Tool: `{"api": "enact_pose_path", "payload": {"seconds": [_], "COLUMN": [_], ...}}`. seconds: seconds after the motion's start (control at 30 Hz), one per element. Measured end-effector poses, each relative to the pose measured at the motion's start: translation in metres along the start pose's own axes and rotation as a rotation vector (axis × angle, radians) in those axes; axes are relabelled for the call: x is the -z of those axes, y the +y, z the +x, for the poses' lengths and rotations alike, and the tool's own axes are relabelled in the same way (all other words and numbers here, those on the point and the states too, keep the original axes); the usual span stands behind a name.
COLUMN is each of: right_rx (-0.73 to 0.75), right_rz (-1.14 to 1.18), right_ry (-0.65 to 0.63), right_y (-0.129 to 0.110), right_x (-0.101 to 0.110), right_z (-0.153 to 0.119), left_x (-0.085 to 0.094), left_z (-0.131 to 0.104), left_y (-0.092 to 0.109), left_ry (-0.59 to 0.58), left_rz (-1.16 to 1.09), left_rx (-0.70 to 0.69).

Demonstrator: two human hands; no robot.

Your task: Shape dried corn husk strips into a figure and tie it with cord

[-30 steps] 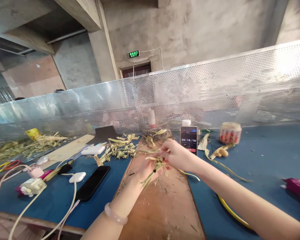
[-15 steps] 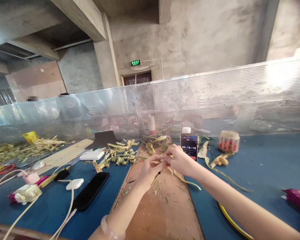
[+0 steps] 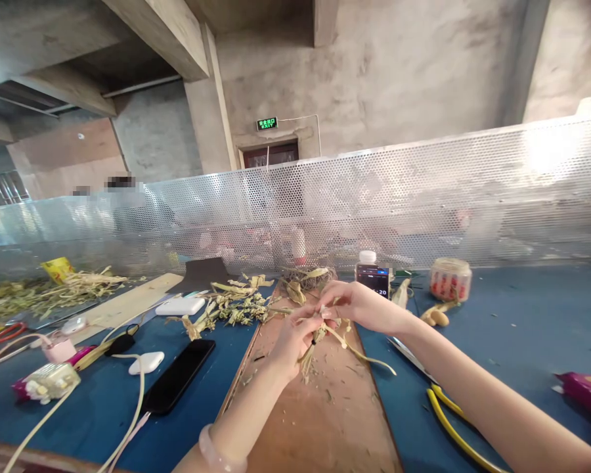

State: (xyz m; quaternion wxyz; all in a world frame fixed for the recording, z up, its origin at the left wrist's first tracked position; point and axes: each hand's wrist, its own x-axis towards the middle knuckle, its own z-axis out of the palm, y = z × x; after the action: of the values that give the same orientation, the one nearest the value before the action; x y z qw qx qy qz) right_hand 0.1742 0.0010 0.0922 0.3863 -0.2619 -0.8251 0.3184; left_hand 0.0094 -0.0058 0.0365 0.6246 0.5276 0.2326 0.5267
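Note:
Over the brown board [image 3: 325,420], my left hand [image 3: 298,332] has its fingers closed on a small bundle of dried plant [image 3: 308,358], whose stems hang below the fingers with a dark tie round them. My right hand [image 3: 347,303] meets it at the fingertips, pinching the top of the same bundle. A pale strip [image 3: 369,359] trails from the bundle toward the right. Just behind the hands lies a heap of dried leaves and thin stems [image 3: 308,279]. The exact fingertip contact is partly hidden.
Yellow-handled scissors [image 3: 450,427] lie under my right forearm. A timer phone [image 3: 374,281], bottle and jar [image 3: 450,279] stand behind. Left are a black phone [image 3: 180,376], cables, a white case [image 3: 146,362] and dried plants [image 3: 236,302]. A perforated metal screen [image 3: 398,197] crosses the back.
My right hand and forearm have shifted slightly up, uncovering more of the scissors and covering part of the timer phone. More of the tied bundle shows below my fingers.

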Motion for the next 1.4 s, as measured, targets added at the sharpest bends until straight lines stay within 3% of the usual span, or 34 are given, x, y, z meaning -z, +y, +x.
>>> {"api": "enact_pose_path", "payload": {"seconds": [0.13,0.27,0.47,0.57,0.7,0.83,0.97,1.4], "right_rx": [0.023,0.020,0.042,0.024,0.032,0.046,0.066,-0.031], "right_rz": [0.067,0.117,0.058,-0.019,-0.121,-0.178,-0.184,-0.147], "right_ry": [0.049,0.074,0.095,0.137,0.209,0.263,0.281,0.244], "right_y": [0.004,0.010,0.011,0.010,0.013,0.020,0.024,0.018], "right_x": [-0.004,-0.007,-0.011,-0.014,-0.015,-0.018,-0.024,-0.033], "right_z": [0.000,0.000,0.000,0.000,0.002,0.004,0.004,0.003], "left_x": [-0.004,-0.005,-0.002,0.001,0.001,-0.004,-0.007,-0.001], "left_z": [-0.003,-0.004,-0.001,0.000,-0.002,-0.007,-0.007,-0.003], "left_y": [0.004,0.008,0.004,0.002,0.006,0.011,0.008,-0.003], "left_ry": [-0.001,0.003,-0.068,-0.048,0.064,0.190,0.244,0.242], "left_rz": [0.022,0.084,0.121,0.111,0.414,0.781,0.947,0.892], "left_rx": [0.050,-0.006,-0.070,-0.101,-0.224,-0.452,-0.628,-0.522]}}
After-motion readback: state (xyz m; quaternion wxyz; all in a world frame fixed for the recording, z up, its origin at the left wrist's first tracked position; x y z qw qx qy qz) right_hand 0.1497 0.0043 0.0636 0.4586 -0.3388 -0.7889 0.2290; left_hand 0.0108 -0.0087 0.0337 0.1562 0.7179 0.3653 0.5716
